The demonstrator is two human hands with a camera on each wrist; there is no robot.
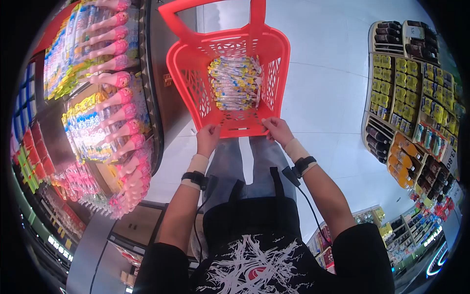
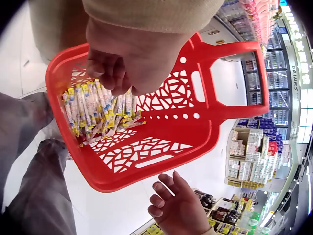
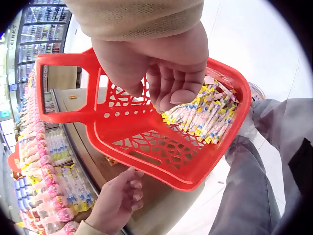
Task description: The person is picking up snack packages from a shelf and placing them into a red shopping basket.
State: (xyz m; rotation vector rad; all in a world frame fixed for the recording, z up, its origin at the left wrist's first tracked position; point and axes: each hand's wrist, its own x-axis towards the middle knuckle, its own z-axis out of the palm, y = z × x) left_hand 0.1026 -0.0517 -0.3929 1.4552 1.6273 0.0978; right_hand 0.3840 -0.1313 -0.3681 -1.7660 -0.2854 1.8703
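Note:
A red plastic shopping basket (image 1: 183,66) stands in front of the person's legs, its handle (image 1: 178,22) tipped toward the far side. At its bottom lies a pile of long, thin wrapped sticks (image 1: 235,83) in yellow, white and blue packaging. My left hand (image 1: 209,138) is at the near left corner of the basket, fingers loosely bent and holding nothing. At the near right corner, my right hand (image 1: 278,131) overlaps the rim in the head view; its fingers (image 3: 178,90) hang loosely curled above the basket in the right wrist view, with nothing in them.
A display shelf (image 1: 156,98) with similar sticks and pink bottle-shaped packs (image 1: 117,63) runs along the left. On the right, shelves hold yellow cans (image 1: 382,83) and dark bottles (image 1: 377,139). Pale floor (image 1: 328,93) lies between.

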